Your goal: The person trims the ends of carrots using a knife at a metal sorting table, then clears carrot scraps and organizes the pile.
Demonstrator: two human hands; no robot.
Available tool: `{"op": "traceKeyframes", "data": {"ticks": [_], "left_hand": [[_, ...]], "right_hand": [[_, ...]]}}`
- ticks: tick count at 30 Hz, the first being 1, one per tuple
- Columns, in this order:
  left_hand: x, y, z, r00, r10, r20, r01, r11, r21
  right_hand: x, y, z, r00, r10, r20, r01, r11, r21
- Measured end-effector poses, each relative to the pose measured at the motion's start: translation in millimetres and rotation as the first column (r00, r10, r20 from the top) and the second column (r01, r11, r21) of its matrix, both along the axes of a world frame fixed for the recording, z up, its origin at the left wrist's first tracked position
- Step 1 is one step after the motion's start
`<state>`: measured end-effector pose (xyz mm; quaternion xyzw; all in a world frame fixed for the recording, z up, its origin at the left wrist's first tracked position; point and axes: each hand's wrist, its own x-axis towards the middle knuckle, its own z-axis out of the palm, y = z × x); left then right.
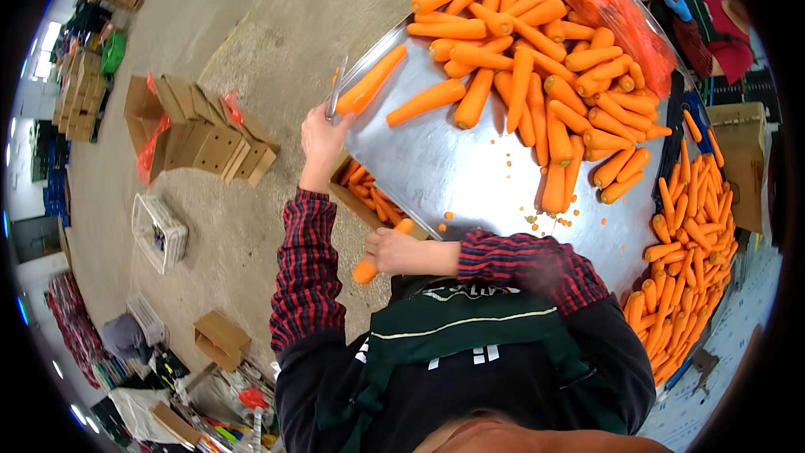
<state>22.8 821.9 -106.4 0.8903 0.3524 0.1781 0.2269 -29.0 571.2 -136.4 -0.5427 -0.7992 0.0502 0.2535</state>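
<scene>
My left hand (pixel 322 138) is at the left corner of the metal tabletop (pixel 402 157), its fingers closed around the lower end of a narrow metal blade (pixel 338 85). Beside its thumb, a large carrot (pixel 372 80) lies on the metal, and another carrot (pixel 426 102) lies to the right. My right hand (pixel 397 251) grips a carrot (pixel 365 272) near my waist, just off the tabletop's near edge; both carrot ends show. A heap of carrots (pixel 522 69) covers the far part of the tabletop, next to a red plastic bag (pixel 613 19). Small orange scraps lie nearer to me.
A cardboard box of carrots (pixel 368 195) stands below the tabletop's left edge. At the right is a large pile of carrots (pixel 685 270). A co-worker's blue-gloved hand (pixel 676 3) is at the far right. Cardboard boxes (pixel 201 132) and a white crate (pixel 160 233) stand on the floor.
</scene>
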Motion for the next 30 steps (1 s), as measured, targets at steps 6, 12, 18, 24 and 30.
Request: {"op": "traceKeyframes", "data": {"ticks": [6,12,18,24,30], "left_hand": [[15.0,8.5,-26.7,0.995,0.020,-0.098,-0.036,0.986,-0.162],[32.6,3.1,-27.1,0.987,0.013,0.158,0.029,0.965,-0.261],[-3.8,-1.1,-45.3,0.969,0.157,0.190,0.006,0.756,-0.655],[-61.6,-77.3,7.1,0.911,0.345,0.226,0.195,0.122,-0.973],[-101.2,-150.7,41.3,0.823,0.332,0.461,0.508,-0.065,-0.859]], "right_hand": [[34.8,33.5,9.0,0.975,-0.220,0.015,0.216,0.966,0.145],[210.4,34.8,11.6,0.653,-0.743,0.146,0.704,0.667,0.246],[239.2,47.4,-2.8,0.777,-0.576,0.253,0.549,0.817,0.173],[217.0,-24.8,76.6,0.364,-0.581,-0.728,0.711,0.678,-0.185],[173.1,-101.9,112.7,-0.419,-0.020,-0.908,0.349,0.920,-0.181]]}}
